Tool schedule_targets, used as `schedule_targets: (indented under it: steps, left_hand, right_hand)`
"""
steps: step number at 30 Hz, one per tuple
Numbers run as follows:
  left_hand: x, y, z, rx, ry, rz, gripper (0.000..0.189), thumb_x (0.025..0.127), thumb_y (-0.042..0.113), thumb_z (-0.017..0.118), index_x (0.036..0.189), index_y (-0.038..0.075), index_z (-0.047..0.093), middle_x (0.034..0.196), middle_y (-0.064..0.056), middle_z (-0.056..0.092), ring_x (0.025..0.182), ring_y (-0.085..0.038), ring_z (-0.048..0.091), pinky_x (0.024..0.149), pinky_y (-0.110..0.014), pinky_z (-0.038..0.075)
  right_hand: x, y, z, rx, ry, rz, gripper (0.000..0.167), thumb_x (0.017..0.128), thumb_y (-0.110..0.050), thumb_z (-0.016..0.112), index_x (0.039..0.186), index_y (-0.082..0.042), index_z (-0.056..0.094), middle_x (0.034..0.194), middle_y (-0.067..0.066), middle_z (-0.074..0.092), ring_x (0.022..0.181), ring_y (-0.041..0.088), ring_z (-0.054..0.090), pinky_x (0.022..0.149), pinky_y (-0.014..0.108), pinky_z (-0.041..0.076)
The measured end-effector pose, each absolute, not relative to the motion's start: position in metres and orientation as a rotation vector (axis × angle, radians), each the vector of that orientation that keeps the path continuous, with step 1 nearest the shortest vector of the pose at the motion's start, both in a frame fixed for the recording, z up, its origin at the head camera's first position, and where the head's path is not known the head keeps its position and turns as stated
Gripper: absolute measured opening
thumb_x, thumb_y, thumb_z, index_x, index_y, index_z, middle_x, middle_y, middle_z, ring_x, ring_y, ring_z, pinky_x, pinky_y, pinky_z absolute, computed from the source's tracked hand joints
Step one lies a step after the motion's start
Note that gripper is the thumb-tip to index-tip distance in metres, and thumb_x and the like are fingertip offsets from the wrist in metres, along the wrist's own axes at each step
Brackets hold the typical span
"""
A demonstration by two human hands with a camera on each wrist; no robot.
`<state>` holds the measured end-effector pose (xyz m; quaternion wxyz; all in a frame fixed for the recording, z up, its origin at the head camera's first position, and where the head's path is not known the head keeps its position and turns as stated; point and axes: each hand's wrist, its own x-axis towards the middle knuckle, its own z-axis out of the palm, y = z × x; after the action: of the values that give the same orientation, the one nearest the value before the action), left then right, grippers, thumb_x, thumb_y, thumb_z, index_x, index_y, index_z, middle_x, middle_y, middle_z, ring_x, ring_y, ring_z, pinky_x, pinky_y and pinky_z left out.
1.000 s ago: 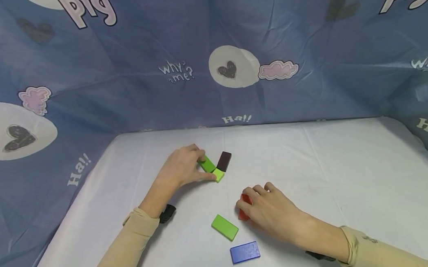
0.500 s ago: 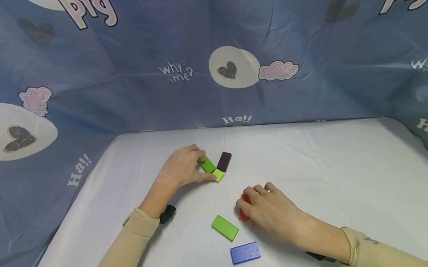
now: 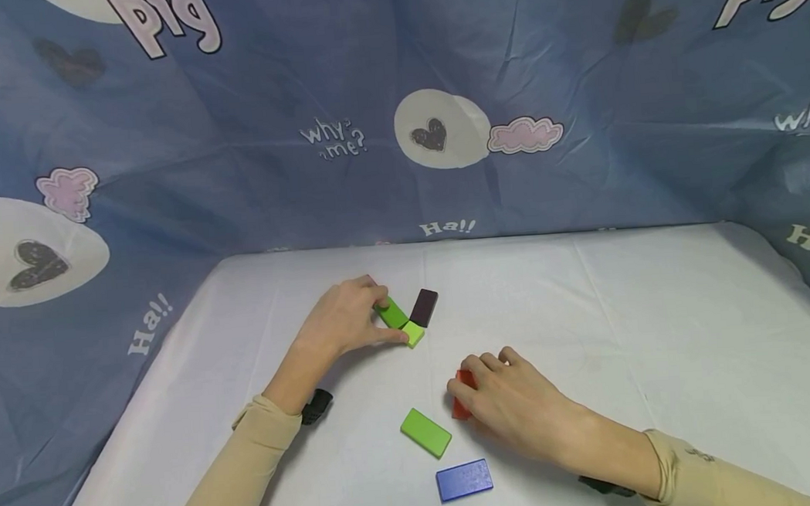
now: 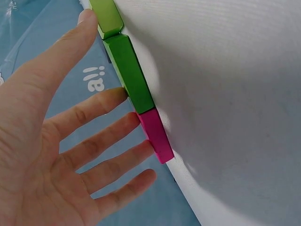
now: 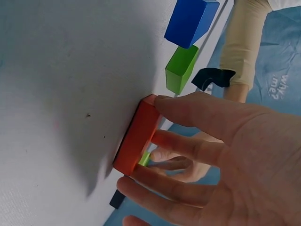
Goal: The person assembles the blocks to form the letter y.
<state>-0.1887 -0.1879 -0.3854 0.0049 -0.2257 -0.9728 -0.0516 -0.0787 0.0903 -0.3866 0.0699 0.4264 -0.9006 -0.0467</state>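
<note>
Pinching red block (image 5: 137,136) on white table (image 3: 575,297) with right hand (image 3: 519,405); left hand (image 3: 342,319), fingers fairly straight, touches abutting lime block (image 4: 109,21), green block (image 4: 131,75), pink block (image 4: 157,136): uneven pressure might skew that row.

Head camera looks forward and down — close wrist cameras share its white tabletop (image 3: 562,313).

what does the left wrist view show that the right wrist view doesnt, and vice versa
Only the left wrist view: the pink block.
Only the right wrist view: the right hand, the red block it holds, the blue block and the light green block near it.
Both: the left hand, the white tabletop and the blue patterned cloth.
</note>
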Motion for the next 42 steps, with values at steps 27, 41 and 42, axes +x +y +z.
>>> schedule_targets:
  steps: [27,41,42]
  left_hand:
    - [-0.189,-0.185,-0.383,-0.720,-3.054,-0.185,0.063,0.075,0.069,0.090,0.103,0.013,0.077,0.108,-0.003,0.074,0.079,-0.013,0.059,0.078,-0.036,0.058]
    - [-0.189,-0.188,-0.385,-0.711,-3.046,-0.203,0.062,0.074,0.067,0.091,0.102,0.013,0.076,0.107,-0.003,0.074,0.080,-0.014,0.060,0.078,-0.036,0.058]
    - [-0.189,-0.188,-0.386,-0.712,-3.047,-0.205,0.062,0.075,0.067,0.091,0.102,0.013,0.076,0.107,-0.003,0.074,0.080,-0.014,0.059,0.078,-0.036,0.057]
  right_hand:
    - [-0.097,0.095,-0.387,1.233,-2.694,-0.066,0.041,0.088,-0.031,0.088,0.116,-0.017,0.063,0.111,0.007,0.072,0.096,0.023,0.072,0.083,0.041,0.057]
    - [-0.119,0.087,-0.381,1.205,-2.655,-0.021,0.038,0.088,-0.029,0.088,0.114,-0.016,0.065,0.111,0.007,0.073,0.093,0.024,0.072,0.076,0.037,0.052]
    - [-0.121,0.086,-0.381,1.202,-2.659,-0.014,0.037,0.088,-0.029,0.088,0.113,-0.016,0.065,0.111,0.007,0.073,0.092,0.024,0.072,0.075,0.037,0.051]
